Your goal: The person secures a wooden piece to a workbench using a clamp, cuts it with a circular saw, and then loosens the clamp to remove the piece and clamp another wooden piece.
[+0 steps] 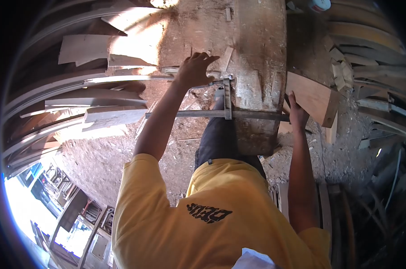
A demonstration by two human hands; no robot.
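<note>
My left hand (pixel 196 70) is over the left side of the wooden workbench (pixel 265 40), fingers spread and thumb out, just left of the upper end of a metal clamp (pixel 228 98). A long metal bar (pixel 252 115) passes through the clamp's lower end and crosses the bench. At the bench's right edge my right hand (pixel 298 114) grips the near left side of a thick wooden block (pixel 314 96), thumb on its top face; the other fingers are hidden beneath. Small wood scraps (pixel 228 58) lie on the bench near my left hand.
Stacked boards (pixel 115 117) line the left side. More timber (pixel 378 67) is piled at the right, with offcuts (pixel 342 71) near the block. Sawdust and shavings cover the floor (pixel 99 166). A white round container (pixel 320 4) stands at the top right.
</note>
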